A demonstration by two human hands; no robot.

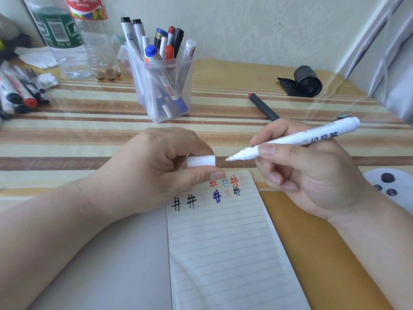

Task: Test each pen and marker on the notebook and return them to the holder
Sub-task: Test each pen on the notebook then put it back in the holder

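Note:
My right hand [308, 173] grips an uncapped white marker [299, 138], its tip pointing left above the top edge of the lined notebook [221, 247]. My left hand [156, 166] pinches the marker's white cap [201, 161], a short gap from the tip. The notebook page carries several hash marks in black, blue, red and orange near its top. A clear plastic holder [165, 86] with several pens and markers stands upright behind the hands. A dark pen with a red end [263, 106] lies on the table to the right of the holder.
Several loose markers [17, 92] lie at the table's left edge. Two plastic bottles [67, 36] stand at the back left. A black roll [307, 81] lies at the back right. A white object with dark buttons [388, 186] sits at the right edge.

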